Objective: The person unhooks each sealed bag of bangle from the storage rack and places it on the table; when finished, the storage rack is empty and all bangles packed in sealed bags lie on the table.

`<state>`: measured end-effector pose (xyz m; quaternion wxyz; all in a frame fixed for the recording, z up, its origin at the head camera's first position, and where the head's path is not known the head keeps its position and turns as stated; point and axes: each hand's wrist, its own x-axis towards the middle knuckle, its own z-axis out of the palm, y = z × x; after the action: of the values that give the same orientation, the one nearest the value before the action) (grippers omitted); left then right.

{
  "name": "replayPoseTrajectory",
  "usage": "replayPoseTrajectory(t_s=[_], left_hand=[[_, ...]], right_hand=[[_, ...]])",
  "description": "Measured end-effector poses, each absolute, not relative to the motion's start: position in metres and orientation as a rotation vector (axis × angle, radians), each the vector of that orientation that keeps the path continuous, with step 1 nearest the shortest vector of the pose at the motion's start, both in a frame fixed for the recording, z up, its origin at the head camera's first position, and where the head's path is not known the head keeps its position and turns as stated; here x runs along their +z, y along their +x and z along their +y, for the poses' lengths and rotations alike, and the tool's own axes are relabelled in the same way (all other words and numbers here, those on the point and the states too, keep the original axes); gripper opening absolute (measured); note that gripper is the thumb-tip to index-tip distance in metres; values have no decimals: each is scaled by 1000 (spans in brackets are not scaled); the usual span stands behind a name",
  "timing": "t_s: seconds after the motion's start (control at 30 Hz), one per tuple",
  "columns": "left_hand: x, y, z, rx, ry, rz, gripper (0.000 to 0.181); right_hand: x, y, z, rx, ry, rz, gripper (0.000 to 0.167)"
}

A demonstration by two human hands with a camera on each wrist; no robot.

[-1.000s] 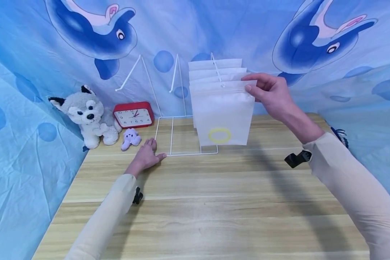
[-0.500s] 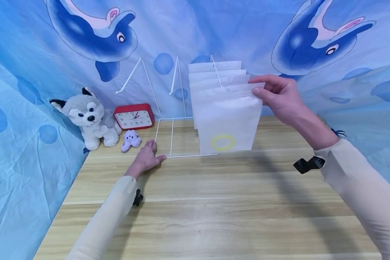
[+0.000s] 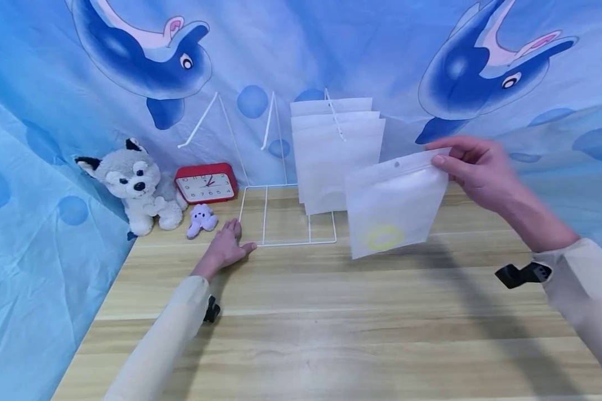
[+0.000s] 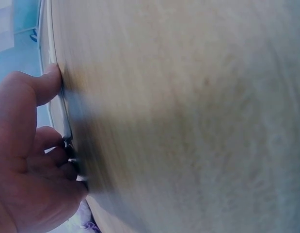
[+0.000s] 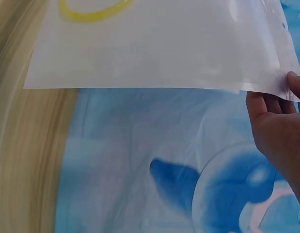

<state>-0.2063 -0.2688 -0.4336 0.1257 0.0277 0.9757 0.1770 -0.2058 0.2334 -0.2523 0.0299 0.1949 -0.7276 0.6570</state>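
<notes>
In the head view my right hand (image 3: 486, 172) pinches the top right corner of a white zip bag (image 3: 401, 195) between thumb and fingers. The bag hangs tilted, off the hook, and its hang hole shows. A yellow ring (image 5: 91, 14) shows at its lower end in the right wrist view. Several similar white bags (image 3: 336, 161) hang on the right hook (image 3: 334, 114) of a white wire display rack (image 3: 301, 243). My left hand (image 3: 224, 245) rests at the rack's front left corner, thumb along the front wire and fingers by the side wire.
Left of the rack stand a red clock (image 3: 207, 184), a small purple octopus toy (image 3: 202, 220) and a plush husky (image 3: 140, 186). Two more hooks, a left hook (image 3: 200, 120) and a middle hook (image 3: 268, 122), carry nothing. A blue dolphin-print cloth (image 3: 361, 44) hangs behind the wooden table (image 3: 311, 334).
My right hand has drawn the front bag off the right hook, moving it right, down and nearer. The other bags stay hanging. My left hand keeps its place on the rack.
</notes>
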Motion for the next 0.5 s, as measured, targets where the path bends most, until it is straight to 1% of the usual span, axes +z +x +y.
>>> replayPoseTrajectory(t_s=[0.17,0.5], left_hand=[[-435,-204,-267,527,79,2836,87],[-435,-206,-269,546,80,2828,89]], right_hand=[[-261,-205,263,2130,568,-2190,24],[-277,-207,324,1967,297,-2233,24]])
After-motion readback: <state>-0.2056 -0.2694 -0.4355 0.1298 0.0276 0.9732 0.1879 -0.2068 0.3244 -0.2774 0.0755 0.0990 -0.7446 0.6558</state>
